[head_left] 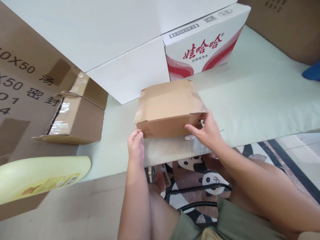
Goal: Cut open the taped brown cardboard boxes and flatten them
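A small brown cardboard box (pixel 166 103) sits near the front edge of the pale green covered table (pixel 265 96), with tape along its left and right ends. My left hand (pixel 135 145) is at the box's front left corner, its fingers pinched together against the edge. My right hand (pixel 207 130) grips the front right corner, thumb on the front face and the other fingers round the right side, partly hidden. A small white object (pixel 189 137) lies just in front of the box, close to my right thumb.
Behind stand a large white box (pixel 140 66) and a white and red carton (pixel 205 53). Taped cardboard boxes (pixel 82 116) and a pale yellow bottle (pixel 45 173) are at the left. A blue object (pixel 312 71) shows at the far right.
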Available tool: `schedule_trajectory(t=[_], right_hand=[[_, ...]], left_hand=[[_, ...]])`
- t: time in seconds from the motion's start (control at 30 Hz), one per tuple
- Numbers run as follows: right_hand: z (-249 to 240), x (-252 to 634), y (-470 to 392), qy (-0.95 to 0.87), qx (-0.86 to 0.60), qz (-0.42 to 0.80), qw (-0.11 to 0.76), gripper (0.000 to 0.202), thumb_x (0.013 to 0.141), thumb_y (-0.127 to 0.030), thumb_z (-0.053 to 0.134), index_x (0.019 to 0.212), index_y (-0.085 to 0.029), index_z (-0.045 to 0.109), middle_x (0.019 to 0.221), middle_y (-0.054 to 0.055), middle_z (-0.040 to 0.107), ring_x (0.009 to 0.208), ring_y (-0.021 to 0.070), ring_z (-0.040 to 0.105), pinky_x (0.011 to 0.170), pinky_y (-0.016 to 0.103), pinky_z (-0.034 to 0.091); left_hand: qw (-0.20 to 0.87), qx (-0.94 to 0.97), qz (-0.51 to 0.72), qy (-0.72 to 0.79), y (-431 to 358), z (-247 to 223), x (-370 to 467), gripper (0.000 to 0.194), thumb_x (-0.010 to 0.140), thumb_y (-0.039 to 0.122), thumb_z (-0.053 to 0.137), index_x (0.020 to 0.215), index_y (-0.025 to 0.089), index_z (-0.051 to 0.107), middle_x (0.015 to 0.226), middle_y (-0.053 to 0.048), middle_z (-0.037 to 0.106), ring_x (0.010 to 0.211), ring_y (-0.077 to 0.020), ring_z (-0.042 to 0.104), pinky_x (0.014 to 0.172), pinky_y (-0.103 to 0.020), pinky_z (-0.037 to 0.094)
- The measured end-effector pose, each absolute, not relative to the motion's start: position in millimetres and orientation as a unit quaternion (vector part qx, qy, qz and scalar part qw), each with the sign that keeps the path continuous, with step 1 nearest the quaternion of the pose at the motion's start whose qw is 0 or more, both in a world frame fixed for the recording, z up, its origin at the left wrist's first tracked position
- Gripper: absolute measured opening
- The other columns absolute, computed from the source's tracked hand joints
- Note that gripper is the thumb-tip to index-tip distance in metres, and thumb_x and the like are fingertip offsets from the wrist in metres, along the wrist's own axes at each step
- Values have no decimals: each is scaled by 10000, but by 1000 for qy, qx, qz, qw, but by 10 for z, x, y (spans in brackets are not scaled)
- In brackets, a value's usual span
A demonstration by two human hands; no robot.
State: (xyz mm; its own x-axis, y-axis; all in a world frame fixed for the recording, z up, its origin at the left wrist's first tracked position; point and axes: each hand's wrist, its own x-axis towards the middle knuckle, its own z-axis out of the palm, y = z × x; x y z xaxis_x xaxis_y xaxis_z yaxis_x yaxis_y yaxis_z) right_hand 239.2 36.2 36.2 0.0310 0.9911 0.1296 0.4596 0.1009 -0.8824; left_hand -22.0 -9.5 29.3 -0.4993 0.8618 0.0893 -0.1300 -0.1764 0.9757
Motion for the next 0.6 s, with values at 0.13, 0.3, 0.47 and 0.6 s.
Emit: schedule_trajectory(t=[0.13,0.3,0.47,0.6], right_hand=[[439,2507,378,-585,-542,352,490,274,922,-490,480,794,-248,496,720,1,539,667,185,512,607,333,454],[451,2545,421,-533,-518,415,525,229,904,-415,510,758,-246,558,779,20,641,794,223,623,706,361,535],[358,2516,414,-451,-457,503,579,212,859,-414,575,973,-254,653,968,29,736,989,264,690,895,416,560],[334,2501,375,-432,-395,575,571,288,817,-488,636,986,-257,673,999,37,753,1016,290,705,888,426,568]], left_hand=[[394,292,700,519,-144,316,-269,122,617,294,650,560,202,705,565,-33,669,529,-162,592,540,-277,461],[462,350,627,522,-177,360,-293,120,555,263,616,487,188,681,458,-44,603,427,-186,553,451,-306,427],[398,361,593,600,-124,400,-166,279,610,227,792,888,221,766,898,-14,766,809,-177,693,717,-254,541],[472,280,567,614,-92,468,6,309,701,386,811,910,195,685,813,-9,718,669,-152,644,640,-265,532]])
